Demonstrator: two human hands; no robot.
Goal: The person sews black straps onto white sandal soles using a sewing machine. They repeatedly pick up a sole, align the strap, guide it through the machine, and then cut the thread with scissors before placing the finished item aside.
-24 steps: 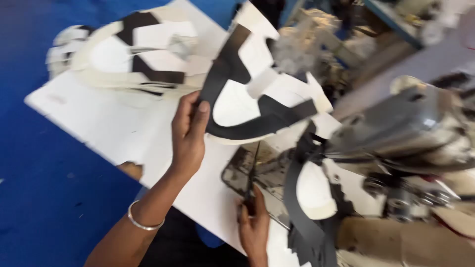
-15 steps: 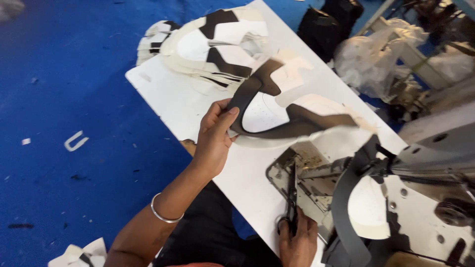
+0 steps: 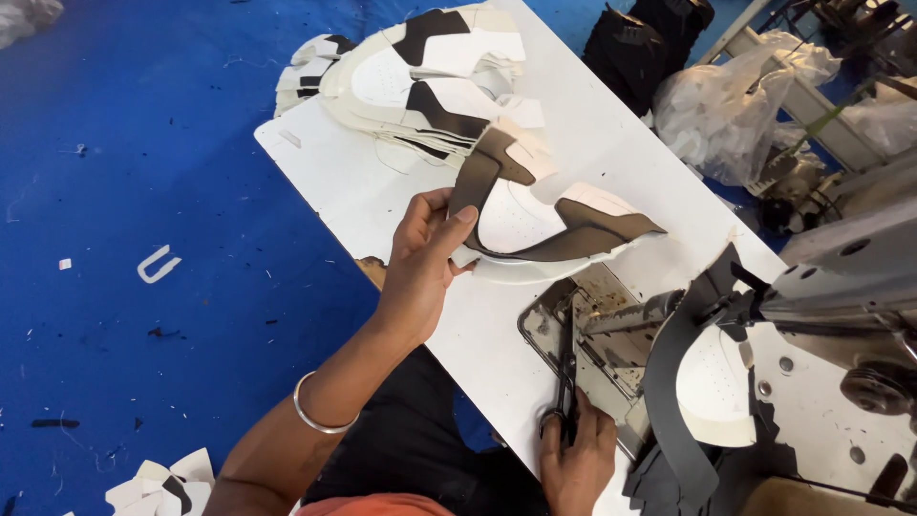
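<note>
My left hand (image 3: 424, 256) grips a flat white and dark brown shoe upper piece (image 3: 535, 220) by its near edge, holding it low over the white table (image 3: 611, 134). My right hand (image 3: 575, 461) rests at the table's near edge, closed on a pair of black scissors (image 3: 566, 368) whose blades point away from me along the metal plate (image 3: 611, 334) of the sewing machine. Another white upper with a black strip (image 3: 702, 382) sits under the machine head (image 3: 841, 296).
A stack of similar white and black upper pieces (image 3: 420, 72) lies at the table's far left end. Black bags (image 3: 650, 38) and clear plastic bags (image 3: 735, 105) stand beyond the table. The blue floor (image 3: 115, 191) carries scraps, with more cut pieces (image 3: 167, 483) near my left elbow.
My left hand has lowered the upper piece toward the table, nearer the stack. My right hand stays at the table edge with the scissors. The view has shifted.
</note>
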